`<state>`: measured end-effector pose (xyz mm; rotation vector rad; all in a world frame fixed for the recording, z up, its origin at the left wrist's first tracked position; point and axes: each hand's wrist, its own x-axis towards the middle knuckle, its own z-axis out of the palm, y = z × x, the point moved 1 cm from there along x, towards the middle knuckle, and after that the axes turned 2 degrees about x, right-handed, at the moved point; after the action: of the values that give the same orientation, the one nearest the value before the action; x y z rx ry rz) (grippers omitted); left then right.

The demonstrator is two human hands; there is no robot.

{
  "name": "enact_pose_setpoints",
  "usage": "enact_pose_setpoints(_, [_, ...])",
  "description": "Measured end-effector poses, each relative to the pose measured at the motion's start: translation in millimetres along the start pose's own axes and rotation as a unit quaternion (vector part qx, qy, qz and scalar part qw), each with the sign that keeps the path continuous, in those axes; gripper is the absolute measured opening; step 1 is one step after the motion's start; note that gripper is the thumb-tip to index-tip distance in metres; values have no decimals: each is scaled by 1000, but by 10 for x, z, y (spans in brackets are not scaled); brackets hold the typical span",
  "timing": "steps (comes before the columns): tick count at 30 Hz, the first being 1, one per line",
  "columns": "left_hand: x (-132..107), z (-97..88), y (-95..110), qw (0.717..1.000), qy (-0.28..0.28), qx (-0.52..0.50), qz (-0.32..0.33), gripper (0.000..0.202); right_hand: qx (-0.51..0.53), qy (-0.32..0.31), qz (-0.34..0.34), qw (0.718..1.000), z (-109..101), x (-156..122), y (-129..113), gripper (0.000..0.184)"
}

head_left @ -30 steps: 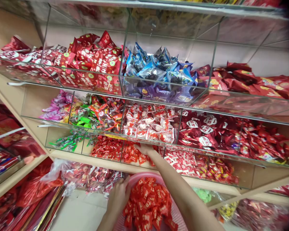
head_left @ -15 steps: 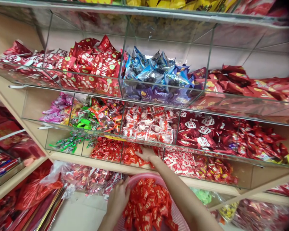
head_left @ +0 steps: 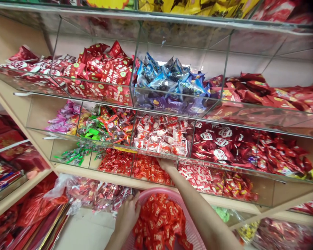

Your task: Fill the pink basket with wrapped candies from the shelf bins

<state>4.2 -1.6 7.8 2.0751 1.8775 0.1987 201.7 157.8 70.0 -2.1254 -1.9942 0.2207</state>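
Observation:
My left hand (head_left: 128, 212) is closed round the left rim of a pink plastic basket (head_left: 183, 205). Inside the basket is a heap of small red-wrapped candies (head_left: 159, 222) with pale lettering. My right hand (head_left: 167, 164) reaches over the basket into a bottom-row shelf compartment, at the right side of a layer of matching red candies (head_left: 150, 169). Its fingers go under the shelf above and are mostly hidden, so whether they hold anything does not show.
Above the hand is a clear-fronted bin of white-and-red wrapped candies (head_left: 160, 133). Beside it lie pink-and-white packets (head_left: 194, 175). A wooden shelf edge (head_left: 114, 178) runs between basket and bins. Bagged goods (head_left: 94, 189) lie below at left.
My right hand has shifted slightly right and deeper under the shelf; its fingers showed over the red candies before. More red candies now cover the compartment's front. My left hand and basket stay put.

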Motion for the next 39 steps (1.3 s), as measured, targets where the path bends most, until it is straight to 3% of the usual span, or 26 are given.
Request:
enact_pose_setpoints(6, [-24,8,-34,1000,9,-10,3,46,-9,-37,26,999,203,-18,26,61])
enact_pose_setpoints(19, [-24,13,8,1000,17,10,9,45,5,-63,28,998,201,-73,17,81])
enact_pose_setpoints(23, [-19,26,20,999,23,26,8,45,19,-122,16,992,137,-155,-16,89])
enact_pose_setpoints(26, [-16,26,38,999,25,36,14,46,7,-126,9,992,130,-220,-30,91])
enact_pose_setpoints(34, [-21,13,67,999,23,38,16,46,1,-89,-41,995,188,-362,-37,64])
enact_pose_setpoints(39, [-24,15,72,999,20,38,12,46,-12,-77,-41,996,226,-463,-106,59])
